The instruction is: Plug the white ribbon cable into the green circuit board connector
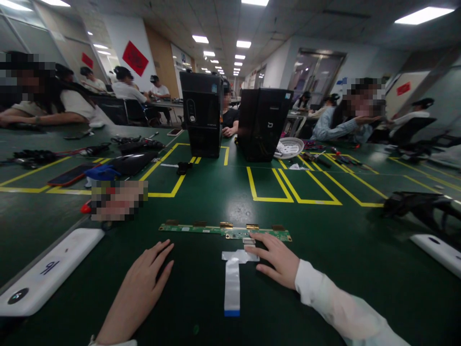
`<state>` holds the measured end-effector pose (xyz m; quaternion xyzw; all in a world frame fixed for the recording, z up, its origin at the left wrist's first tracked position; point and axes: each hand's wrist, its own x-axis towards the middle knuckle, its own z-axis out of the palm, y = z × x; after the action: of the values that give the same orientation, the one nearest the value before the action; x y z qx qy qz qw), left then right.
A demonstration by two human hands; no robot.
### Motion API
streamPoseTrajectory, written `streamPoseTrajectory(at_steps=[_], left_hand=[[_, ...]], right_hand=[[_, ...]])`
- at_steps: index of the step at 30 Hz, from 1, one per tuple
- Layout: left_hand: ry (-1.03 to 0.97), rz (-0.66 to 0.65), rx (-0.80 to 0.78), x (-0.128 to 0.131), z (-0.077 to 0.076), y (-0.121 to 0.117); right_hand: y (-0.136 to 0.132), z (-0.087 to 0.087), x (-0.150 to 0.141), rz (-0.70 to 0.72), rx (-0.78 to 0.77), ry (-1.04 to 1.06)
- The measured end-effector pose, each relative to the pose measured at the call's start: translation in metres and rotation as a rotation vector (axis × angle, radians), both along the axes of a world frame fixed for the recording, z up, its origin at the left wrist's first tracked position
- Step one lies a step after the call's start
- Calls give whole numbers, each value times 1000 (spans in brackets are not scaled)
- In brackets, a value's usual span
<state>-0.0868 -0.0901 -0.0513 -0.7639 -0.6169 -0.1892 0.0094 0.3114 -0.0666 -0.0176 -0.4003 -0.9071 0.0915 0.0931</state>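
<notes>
Circuit board [194, 230], a long thin green strip, lies crosswise on the dark green tabletop [194, 298], on the side toward the near edge, which drops out of my sight. Just below its right half sits a silvery ribbon cable [232, 283], its blue end pointing at that near edge; where its upper part meets the board, fingers cover the spot, and I can't tell whether the two are joined. The right hand [276, 259] is open, fingers spread, the index fingertip at the board's lower side and the next finger over the cable's upper end. The left hand [146, 276] rests open and empty below the board's left end, its wrist cut off at the bottom. A white casing [54, 271] reaches in from the left edge, partly cut off, and another white piece [437, 253] is cropped at the right. Something beyond the left casing is pixelated past recognizing. Toward the far edge stand two black computer towers [201, 115], partly hiding a seated person [230, 117] behind them.
</notes>
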Motion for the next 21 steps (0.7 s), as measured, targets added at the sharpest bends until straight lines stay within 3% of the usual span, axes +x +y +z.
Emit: streamPoseTrajectory(at_steps=[4, 13, 17, 21], left_hand=[[-8, -7, 14, -1, -3, 0], [15, -13, 9, 0, -1, 0], [12, -6, -7, -1, -1, 1], [9, -7, -16, -2, -3, 0]], right_hand=[[-27, -10, 45, -101, 72, 4], [-114, -41, 176, -544, 267, -58], [-132, -47, 202, -732, 278, -60], [-130, -47, 212, -880, 228, -78]])
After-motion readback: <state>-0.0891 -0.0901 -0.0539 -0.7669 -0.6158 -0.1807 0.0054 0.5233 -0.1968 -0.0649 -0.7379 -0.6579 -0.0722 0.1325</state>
